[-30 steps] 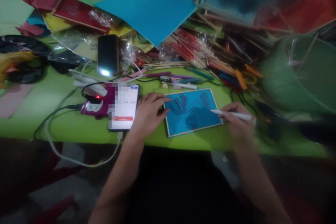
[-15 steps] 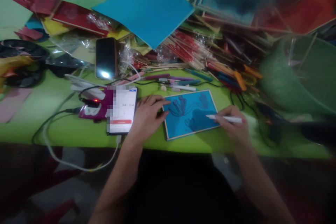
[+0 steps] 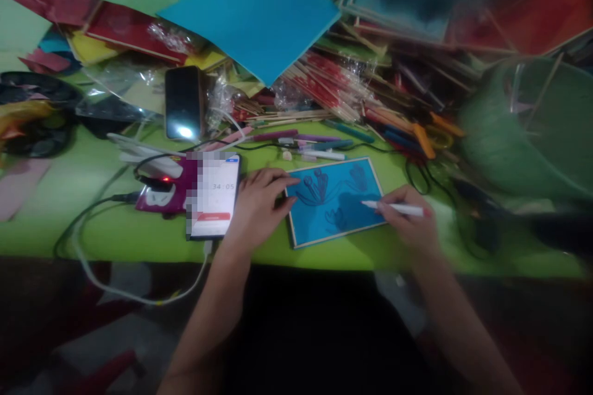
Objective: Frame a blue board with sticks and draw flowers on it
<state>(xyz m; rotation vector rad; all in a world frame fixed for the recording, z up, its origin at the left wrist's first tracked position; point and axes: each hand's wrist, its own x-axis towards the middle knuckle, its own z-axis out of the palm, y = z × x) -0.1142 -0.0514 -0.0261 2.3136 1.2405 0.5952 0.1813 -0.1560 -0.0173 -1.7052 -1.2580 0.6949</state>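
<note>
A blue rectangular board (image 3: 303, 227) with a pale wooden edging lies at a slight slant in front of me. Dark line drawings of tulip-like flowers and curved stems show on it. At its left edge rest the thumb and forefinger of my left hand (image 3: 264, 207), stretched apart, while the other fingers lie near the phone with a lit screen (image 3: 215, 194). My right hand (image 3: 410, 222) is closed around a white marker (image 3: 403, 208) at the board's right side. The marker's tip points left over the board; whether it touches cannot be made out.
Behind the board lie several pens (image 3: 324, 154) and bundled red-tipped sticks (image 3: 319, 83). A large blue sheet (image 3: 259, 12) covers part of the clutter. A purple power strip (image 3: 178, 188) with cables sits left, beside a second phone (image 3: 184, 102). A green basin (image 3: 523, 129) stands right.
The view has shifted very slightly, and the phone's timer reads 34:05 instead of 34:04. Both hands and the marker stay nearly where they were.
</note>
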